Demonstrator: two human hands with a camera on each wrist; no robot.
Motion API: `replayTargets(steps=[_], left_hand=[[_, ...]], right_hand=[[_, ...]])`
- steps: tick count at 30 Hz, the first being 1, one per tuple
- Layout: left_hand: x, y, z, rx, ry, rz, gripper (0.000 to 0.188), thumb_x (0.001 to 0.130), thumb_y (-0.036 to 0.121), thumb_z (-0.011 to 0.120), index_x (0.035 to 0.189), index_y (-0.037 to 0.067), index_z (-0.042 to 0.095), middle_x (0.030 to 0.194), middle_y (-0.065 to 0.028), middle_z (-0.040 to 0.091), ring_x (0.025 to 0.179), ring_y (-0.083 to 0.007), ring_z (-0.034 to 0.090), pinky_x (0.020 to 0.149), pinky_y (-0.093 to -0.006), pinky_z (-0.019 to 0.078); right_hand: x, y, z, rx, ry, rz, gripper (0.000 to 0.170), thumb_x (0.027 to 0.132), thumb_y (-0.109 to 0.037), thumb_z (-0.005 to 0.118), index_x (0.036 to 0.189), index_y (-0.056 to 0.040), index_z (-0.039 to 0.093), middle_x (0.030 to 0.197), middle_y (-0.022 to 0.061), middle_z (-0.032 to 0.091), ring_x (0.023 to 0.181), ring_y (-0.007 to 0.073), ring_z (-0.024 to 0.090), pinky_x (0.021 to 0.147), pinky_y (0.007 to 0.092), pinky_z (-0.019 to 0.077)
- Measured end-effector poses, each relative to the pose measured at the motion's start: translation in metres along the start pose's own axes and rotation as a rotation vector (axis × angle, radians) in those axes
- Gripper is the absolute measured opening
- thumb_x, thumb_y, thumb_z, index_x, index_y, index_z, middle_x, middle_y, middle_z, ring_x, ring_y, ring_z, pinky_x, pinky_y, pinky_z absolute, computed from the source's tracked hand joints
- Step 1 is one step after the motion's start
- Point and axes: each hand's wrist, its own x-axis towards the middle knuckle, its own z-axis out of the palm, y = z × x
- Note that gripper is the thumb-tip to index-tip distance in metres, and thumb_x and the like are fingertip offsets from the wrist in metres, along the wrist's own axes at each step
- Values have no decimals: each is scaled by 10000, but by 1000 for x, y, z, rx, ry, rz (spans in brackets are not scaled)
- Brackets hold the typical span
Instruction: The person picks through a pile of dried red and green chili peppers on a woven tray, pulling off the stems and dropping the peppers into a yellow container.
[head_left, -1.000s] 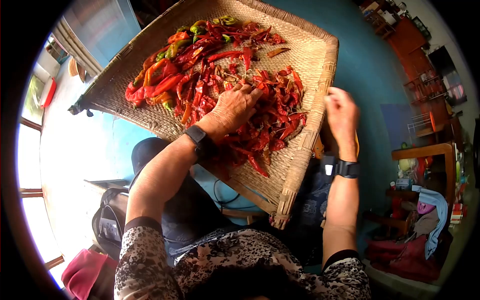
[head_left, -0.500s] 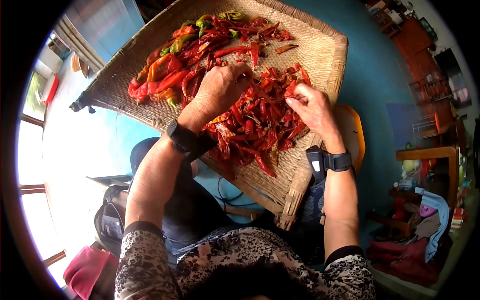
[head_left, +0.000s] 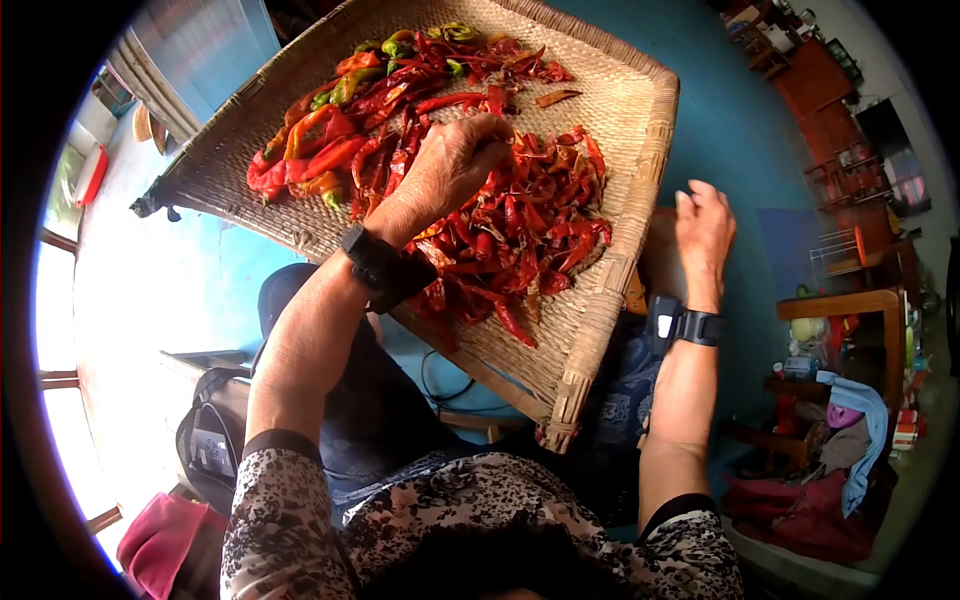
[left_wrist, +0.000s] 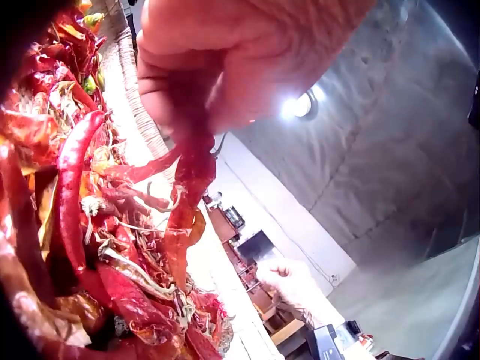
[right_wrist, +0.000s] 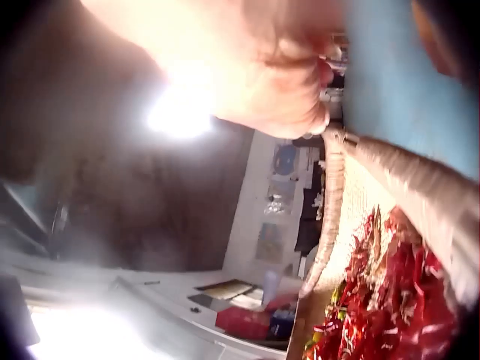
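A woven basket tray (head_left: 640,120) holds a heap of dried red chili peppers (head_left: 530,230), with fresher red and green peppers (head_left: 320,150) at its far left. Over the heap, my left hand (head_left: 445,165) pinches a dried red chili pepper (left_wrist: 187,202), which hangs from the fingertips in the left wrist view. My right hand (head_left: 705,235) is raised outside the tray's right rim, fingers loosely bent and no pepper showing in them. In the right wrist view its fingers overlap the tray's rim (right_wrist: 330,202).
The tray tilts over the person's knees (head_left: 350,400). Beneath its right side, an orange edge (head_left: 636,295) shows. A black bag (head_left: 215,440) stands at the left. On the right, a wooden chair (head_left: 850,305) and piled cloths (head_left: 800,510) stand on the blue floor.
My right hand reached in from outside the right rim, pinched a red pepper at the heap, then moved back out to the right. My left hand rose off the heap with a pepper.
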Motion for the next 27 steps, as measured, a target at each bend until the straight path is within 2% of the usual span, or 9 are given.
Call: replayTargets(steps=[4, 5, 8, 9, 12, 14, 16, 20, 27], left_hand=[[-2, 4, 0, 40, 33, 33, 160, 901, 104, 555, 1010, 1, 611, 870, -122, 675, 783, -241, 659, 706, -346, 513], [-3, 6, 0, 51, 31, 15, 159, 896, 98, 555, 1013, 7, 615, 875, -128, 676, 777, -259, 661, 703, -353, 514], [-4, -2, -1, 158, 81, 96, 160, 891, 98, 561, 1017, 18, 620, 869, -135, 677, 763, -286, 662, 699, -362, 517], [-5, -3, -3, 159, 79, 94, 160, 891, 98, 561, 1017, 18, 620, 869, -135, 677, 763, -286, 662, 699, -362, 517], [-6, -6, -8, 225, 116, 43, 154, 885, 98, 567, 1009, 29, 625, 889, -134, 673, 789, -292, 659, 707, -363, 518], [-6, -9, -11, 289, 150, 84, 159, 880, 99, 569, 1017, 45, 627, 944, -134, 659, 862, -299, 644, 760, -374, 511], [-9, -11, -8, 414, 176, 131, 186, 872, 96, 577, 1050, 73, 624, 1053, -129, 624, 981, -308, 597, 821, -391, 494], [-11, 1, 2, 417, -13, 204, 352, 843, 120, 646, 1184, 83, 568, 1151, -128, 573, 1091, -304, 537, 915, -397, 481], [-14, 2, 34, 409, -286, 265, 395, 806, 222, 682, 1135, 24, 589, 1111, -144, 572, 1053, -319, 517, 913, -397, 446]], right_hand=[[0, -59, 23, 310, -443, -202, 181, 860, -58, 621, 1038, -66, 652, 916, 109, 676, 769, 208, 652, 636, 310, 531], [-6, -54, 46, 442, -636, 34, 201, 878, -11, 572, 1063, -41, 643, 939, 126, 666, 778, 230, 653, 660, 330, 550], [4, -88, 47, -185, -850, -273, 381, 809, 112, 504, 1127, -59, 626, 941, 174, 620, 876, 302, 630, 796, 417, 519], [-9, -85, 51, -125, -603, -429, 157, 862, 7, 475, 921, -29, 616, 946, 160, 580, 856, 307, 602, 747, 441, 487], [0, -98, 46, -178, -756, -306, 312, 806, 67, 493, 1059, -65, 620, 968, 160, 597, 1022, 349, 548, 919, 472, 411], [5, -90, 52, -193, -808, -338, 230, 819, 37, 539, 1013, -62, 615, 956, 156, 597, 936, 321, 586, 823, 440, 464], [4, -83, 54, 273, -651, -225, 43, 806, 4, 600, 827, -18, 570, 776, 136, 574, 732, 250, 583, 653, 407, 480], [3, -79, 44, 722, -667, 67, 231, 853, -96, 654, 737, -10, 474, 674, 68, 541, 578, 152, 507, 530, 347, 451], [3, -73, 11, 912, -471, 216, 195, 924, -202, 595, 932, -17, 656, 743, 12, 628, 597, 64, 548, 522, 215, 469]])
